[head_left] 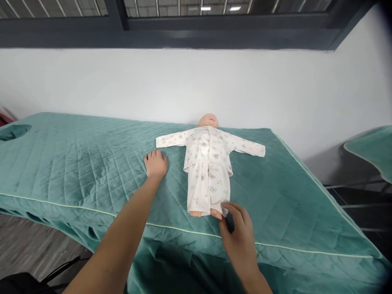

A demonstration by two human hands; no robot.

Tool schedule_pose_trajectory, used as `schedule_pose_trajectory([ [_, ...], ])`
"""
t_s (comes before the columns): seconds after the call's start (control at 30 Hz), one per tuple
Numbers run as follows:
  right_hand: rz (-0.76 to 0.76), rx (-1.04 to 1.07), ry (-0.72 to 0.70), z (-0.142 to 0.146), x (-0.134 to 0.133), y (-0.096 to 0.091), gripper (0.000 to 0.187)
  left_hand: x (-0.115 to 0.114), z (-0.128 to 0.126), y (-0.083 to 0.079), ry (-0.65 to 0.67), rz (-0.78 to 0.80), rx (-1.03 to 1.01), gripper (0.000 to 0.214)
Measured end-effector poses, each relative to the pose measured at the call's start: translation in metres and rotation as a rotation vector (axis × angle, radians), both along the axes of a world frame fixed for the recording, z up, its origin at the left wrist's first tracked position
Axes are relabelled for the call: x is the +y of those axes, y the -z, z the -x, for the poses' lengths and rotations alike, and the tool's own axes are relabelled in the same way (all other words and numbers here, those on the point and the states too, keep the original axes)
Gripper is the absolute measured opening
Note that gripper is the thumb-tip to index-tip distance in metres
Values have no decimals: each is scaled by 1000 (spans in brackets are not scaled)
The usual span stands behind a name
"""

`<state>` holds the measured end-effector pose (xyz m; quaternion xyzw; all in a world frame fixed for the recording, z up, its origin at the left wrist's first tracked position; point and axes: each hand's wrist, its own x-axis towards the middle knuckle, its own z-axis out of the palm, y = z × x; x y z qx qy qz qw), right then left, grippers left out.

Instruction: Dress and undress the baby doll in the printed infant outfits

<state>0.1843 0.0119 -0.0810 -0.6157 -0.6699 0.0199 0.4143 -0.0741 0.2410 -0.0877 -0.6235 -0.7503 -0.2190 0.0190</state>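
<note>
A baby doll (208,121) lies on its back on the quilted green bed cover (101,163), arms stretched out to both sides. It wears a white printed shirt (208,147) and matching white trousers (199,188), with its feet showing below the cuffs. My right hand (240,232) is at the cuff on the right, thumb and forefinger on either side of the fabric edge beside the foot. Resting on the cover just below the sleeve on the left, my left hand (156,164) holds nothing; its fingers are slightly bent and partly foreshortened.
Behind the bed is a white wall (122,81) beneath a dark window frame (183,34). The cover has a hole (14,132) at the far left. Another green-covered surface (373,149) stands at the right. A black object (21,283) sits at the lower left.
</note>
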Motion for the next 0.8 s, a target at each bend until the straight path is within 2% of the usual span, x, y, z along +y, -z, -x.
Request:
schedule_pose_trajectory([
  [0.1, 19, 41, -50, 2, 3, -3, 20, -1, 0, 0, -2, 0, -2, 28],
  [0.2, 63, 223, -94, 4, 3, -11, 13, 0, 0, 0, -2, -1, -2, 27],
  [0.37, 100, 493, -55, 7, -5, -29, 7, 1, 0, 1, -10, 6, 8, 28],
  [0.53, 93, 660, -31, 6, -12, -42, 8, 1, 1, 1, -6, 7, 6, 28],
  [0.63, 97, 626, 3, 1, -13, -40, 10, 1, 1, 2, -5, 3, -2, 28],
  [0.8, 137, 412, -1, -2, -13, -25, 8, 1, 1, 1, 0, 2, -9, 28],
])
